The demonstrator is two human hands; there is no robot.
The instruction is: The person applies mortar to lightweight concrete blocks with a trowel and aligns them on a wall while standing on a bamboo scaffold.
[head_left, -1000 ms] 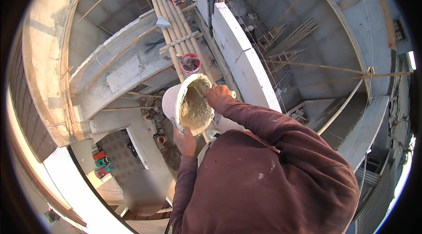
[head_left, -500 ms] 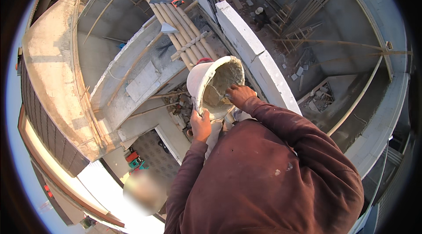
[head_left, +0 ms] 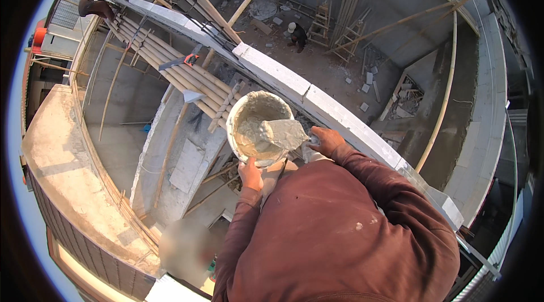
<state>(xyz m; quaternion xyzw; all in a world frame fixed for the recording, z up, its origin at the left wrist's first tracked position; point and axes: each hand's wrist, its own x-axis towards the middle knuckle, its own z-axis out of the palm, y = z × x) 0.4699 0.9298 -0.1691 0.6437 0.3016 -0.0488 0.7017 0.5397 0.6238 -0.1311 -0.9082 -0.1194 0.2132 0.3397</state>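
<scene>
Bucket (head_left: pixel 258 129) sits frame-center, our left hand (head_left: pixel 250 172) gripping its lower rim, right hand (head_left: pixel 326 140) clamped on trowel (head_left: pixel 283 133) w/ blade pointing left into it.

The bucket (head_left: pixel 258 126) sits between both hands, mortar-laden trowel (head_left: pixel 283 133) in it, block wall (head_left: pixel 317 103) just behind

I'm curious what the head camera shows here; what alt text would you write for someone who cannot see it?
From above, a person in a maroon sweater holds a white bucket of grey mortar in the left hand, while the right hand dips a mortar-laden trowel into it. They stand beside a white block wall, high over a concrete building site with bamboo poles.
</scene>
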